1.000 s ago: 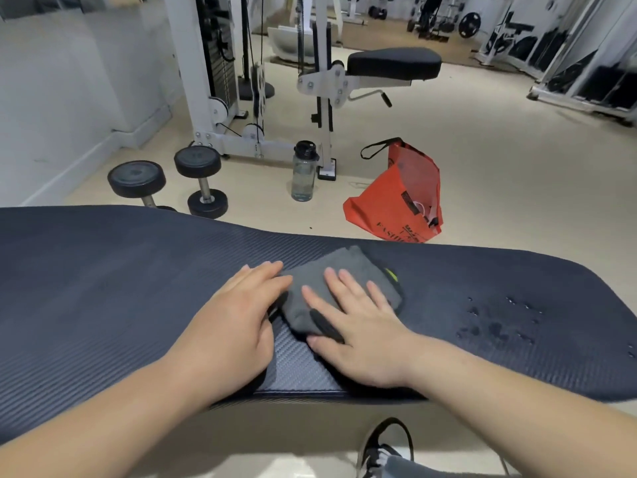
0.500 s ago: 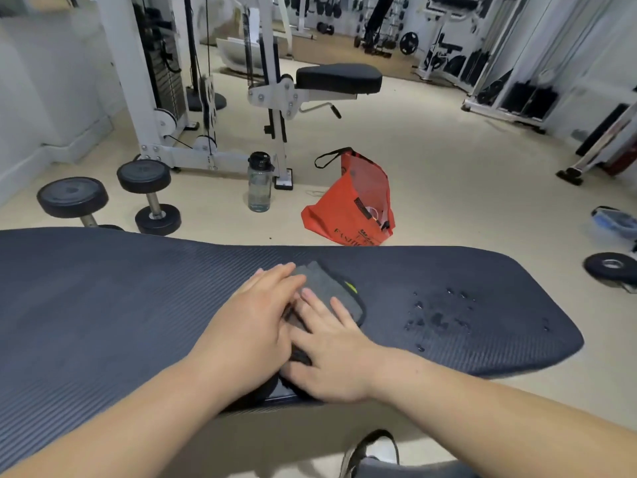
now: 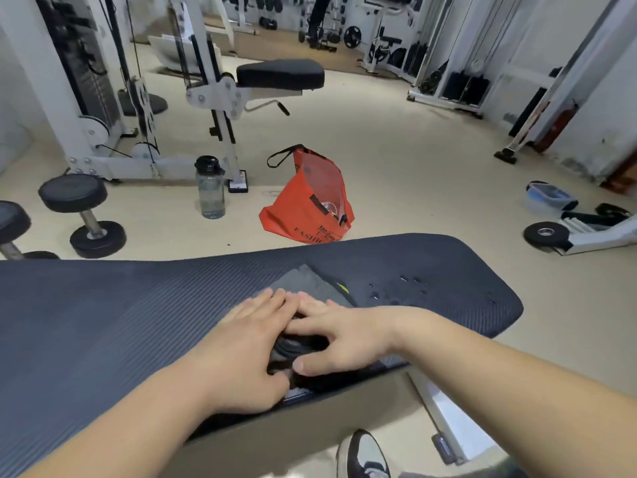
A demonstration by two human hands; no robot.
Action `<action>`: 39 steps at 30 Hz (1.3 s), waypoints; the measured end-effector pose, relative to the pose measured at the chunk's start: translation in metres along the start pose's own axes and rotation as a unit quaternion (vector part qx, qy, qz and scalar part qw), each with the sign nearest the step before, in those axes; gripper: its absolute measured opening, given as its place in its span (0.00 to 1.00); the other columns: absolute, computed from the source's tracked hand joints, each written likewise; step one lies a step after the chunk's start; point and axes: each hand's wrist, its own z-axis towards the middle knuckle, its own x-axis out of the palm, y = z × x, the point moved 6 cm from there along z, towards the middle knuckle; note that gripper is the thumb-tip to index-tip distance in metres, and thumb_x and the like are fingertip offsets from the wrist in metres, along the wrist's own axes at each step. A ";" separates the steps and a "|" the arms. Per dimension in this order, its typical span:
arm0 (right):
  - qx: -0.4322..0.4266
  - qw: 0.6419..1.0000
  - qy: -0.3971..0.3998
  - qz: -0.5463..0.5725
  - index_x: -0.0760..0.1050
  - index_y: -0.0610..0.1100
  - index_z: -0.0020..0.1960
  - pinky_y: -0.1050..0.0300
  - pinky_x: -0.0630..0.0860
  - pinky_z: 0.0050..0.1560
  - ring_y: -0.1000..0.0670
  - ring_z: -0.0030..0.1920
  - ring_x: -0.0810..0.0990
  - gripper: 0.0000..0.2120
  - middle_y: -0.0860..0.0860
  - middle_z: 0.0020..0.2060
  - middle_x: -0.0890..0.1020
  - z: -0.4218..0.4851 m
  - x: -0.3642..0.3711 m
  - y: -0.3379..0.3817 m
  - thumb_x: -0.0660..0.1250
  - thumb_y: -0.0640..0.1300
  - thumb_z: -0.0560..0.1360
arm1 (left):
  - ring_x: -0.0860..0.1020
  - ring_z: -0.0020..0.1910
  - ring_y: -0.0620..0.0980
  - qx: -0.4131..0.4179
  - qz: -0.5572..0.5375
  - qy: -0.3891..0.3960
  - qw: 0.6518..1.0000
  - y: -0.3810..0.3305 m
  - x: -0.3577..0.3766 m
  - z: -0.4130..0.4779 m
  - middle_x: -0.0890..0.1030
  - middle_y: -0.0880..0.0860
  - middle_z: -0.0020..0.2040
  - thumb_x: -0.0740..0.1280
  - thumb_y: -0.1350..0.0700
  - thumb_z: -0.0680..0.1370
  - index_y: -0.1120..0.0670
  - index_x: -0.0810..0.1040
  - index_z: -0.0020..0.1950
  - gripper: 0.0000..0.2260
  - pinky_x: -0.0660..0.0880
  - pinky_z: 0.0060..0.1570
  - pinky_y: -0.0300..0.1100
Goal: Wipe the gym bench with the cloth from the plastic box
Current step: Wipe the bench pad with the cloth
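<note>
The gym bench (image 3: 103,322) has a dark ribbed pad that runs across the view. A grey cloth (image 3: 310,284) with a small yellow-green tag lies on it near the right end. My left hand (image 3: 241,350) lies on the cloth's near left part with its fingers together. My right hand (image 3: 348,336) is beside it, fingers and thumb curled into bunched folds of the cloth at the bench's front edge. Water droplets (image 3: 400,288) sit on the pad just right of the cloth. The plastic box (image 3: 548,198) stands on the floor at the far right.
Behind the bench, an orange bag (image 3: 310,205), a water bottle (image 3: 209,191) and dumbbells (image 3: 82,215) rest on the floor. A cable machine with a black seat (image 3: 279,74) stands further back. A weight plate (image 3: 544,232) lies at the right, and my shoe (image 3: 365,453) is below the bench.
Both hands have drawn together on the cloth and pulled it toward the front edge, bunching it. The view has swung right, so the bench's right end and the plastic box show.
</note>
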 end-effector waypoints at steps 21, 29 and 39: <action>0.204 0.867 -0.445 0.087 0.81 0.46 0.66 0.49 0.71 0.71 0.47 0.70 0.74 0.17 0.51 0.67 0.81 -0.096 -0.086 -0.192 0.60 0.46 0.82 | 0.38 0.81 0.47 -0.089 0.051 -0.052 0.993 -0.095 0.045 0.088 0.40 0.43 0.82 0.40 0.31 0.76 0.41 0.43 0.81 0.35 0.39 0.80 0.50; 0.352 0.802 -0.471 0.109 0.76 0.44 0.72 0.43 0.67 0.74 0.40 0.72 0.72 0.22 0.42 0.69 0.78 -0.159 -0.054 -0.275 0.59 0.50 0.82 | 0.39 0.81 0.48 -0.089 0.075 -0.024 0.993 -0.078 0.037 0.126 0.40 0.43 0.81 0.46 0.32 0.78 0.39 0.44 0.81 0.33 0.39 0.80 0.51; 0.376 0.693 -0.517 0.333 0.66 0.44 0.40 0.52 0.65 0.46 0.43 0.45 0.71 0.13 0.43 0.45 0.72 -0.172 -0.016 -0.330 0.55 0.51 0.80 | 0.42 0.81 0.44 0.002 0.083 -0.018 0.996 -0.116 0.044 0.149 0.43 0.40 0.82 0.43 0.30 0.75 0.37 0.47 0.81 0.34 0.40 0.80 0.46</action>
